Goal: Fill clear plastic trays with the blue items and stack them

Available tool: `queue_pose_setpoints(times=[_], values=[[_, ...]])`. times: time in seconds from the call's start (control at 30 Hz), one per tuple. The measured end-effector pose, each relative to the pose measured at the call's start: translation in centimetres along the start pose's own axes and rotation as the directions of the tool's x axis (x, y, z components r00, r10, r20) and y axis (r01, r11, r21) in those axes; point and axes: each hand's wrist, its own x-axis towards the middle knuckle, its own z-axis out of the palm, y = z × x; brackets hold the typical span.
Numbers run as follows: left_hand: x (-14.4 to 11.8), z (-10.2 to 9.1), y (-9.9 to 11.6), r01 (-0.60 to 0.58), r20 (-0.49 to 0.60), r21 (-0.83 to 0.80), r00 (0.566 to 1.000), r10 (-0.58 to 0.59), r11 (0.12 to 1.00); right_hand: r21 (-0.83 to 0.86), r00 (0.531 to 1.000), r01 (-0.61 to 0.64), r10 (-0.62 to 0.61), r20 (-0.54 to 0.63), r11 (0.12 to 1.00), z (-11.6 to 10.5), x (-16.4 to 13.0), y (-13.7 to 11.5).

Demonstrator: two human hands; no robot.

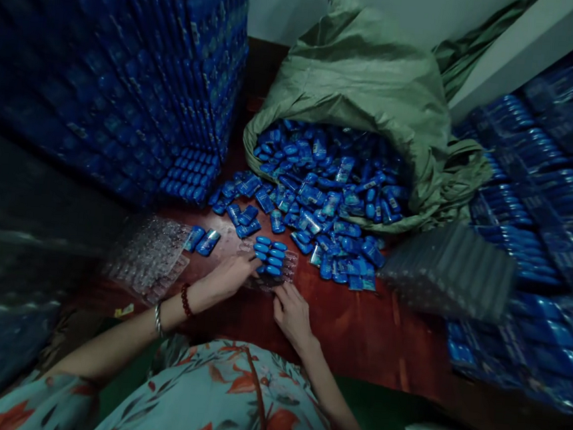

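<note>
A clear plastic blister tray (285,263) lies on the red-brown floor (367,329), partly filled with several small blue packets (269,255). My left hand (228,275) rests on the tray's left edge, fingertips touching the blue packets. My right hand (292,312) presses on the tray's near edge, fingers bent. I cannot tell whether either hand pinches a packet. A loose heap of blue packets (316,217) spills from a green woven sack (363,81) just beyond the tray.
Tall stacks of filled blue trays (129,61) rise at the left and more stacks (543,197) at the right. Empty clear trays (150,256) sit left of my hands, and another pile of clear trays (452,270) sits at the right. Two loose packets (201,241) lie nearby.
</note>
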Motion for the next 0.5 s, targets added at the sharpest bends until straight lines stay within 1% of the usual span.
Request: queue_pose_setpoints(times=[0.07,0.1,0.17,0.2,0.23,0.27,0.33,0.4,0.47,0.5], values=[[-0.1,-0.9,-0.4,-0.07,0.044,-0.031,0.997,0.071,0.997,-0.041,0.998,0.033,-0.03,0.062,0.999,-0.9,0.4,0.1],[0.0,-1.4,-0.6,-0.073,0.037,-0.042,0.997,0.075,0.996,-0.049,0.995,0.05,-0.046,0.091,0.998,-1.4,0.5,0.1],[1.1,-2.2,-1.3,-0.008,-0.066,-0.03,0.998,0.006,1.0,-0.039,0.988,0.074,-0.069,0.138,0.996,-2.6,1.0,0.0],[2.0,-2.5,-1.8,0.04,-0.129,-0.002,0.991,-0.04,0.999,-0.028,0.985,0.076,-0.071,0.155,0.997,-3.1,1.3,0.0],[3.1,-2.6,-2.3,0.094,-0.181,0.048,0.98,-0.084,0.994,-0.017,0.985,0.068,-0.065,0.161,0.998,-3.6,1.7,0.1],[4.3,-2.7,-2.9,0.15,-0.208,0.117,0.97,-0.124,0.982,-0.003,0.987,0.051,-0.05,0.154,0.999,-4.1,2.2,0.2],[6.8,-2.3,-3.8,0.237,-0.189,0.278,0.964,-0.189,0.931,0.042,0.997,-0.015,0.012,0.071,0.999,-4.8,3.8,0.8],[8.7,-1.6,-4.4,0.271,-0.136,0.394,0.962,-0.237,0.878,0.105,0.993,-0.097,0.103,-0.06,0.99,-5.1,6.0,1.9],[9.7,-0.8,-4.6,0.259,-0.106,0.426,0.966,-0.236,0.867,0.15,0.972,-0.157,0.18,-0.149,0.976,-5.2,8.7,3.3],[9.9,-0.5,-4.7,0.25,-0.107,0.423,0.968,-0.226,0.871,0.15,0.967,-0.173,0.197,-0.161,0.973,-5.1,10.1,4.0]])
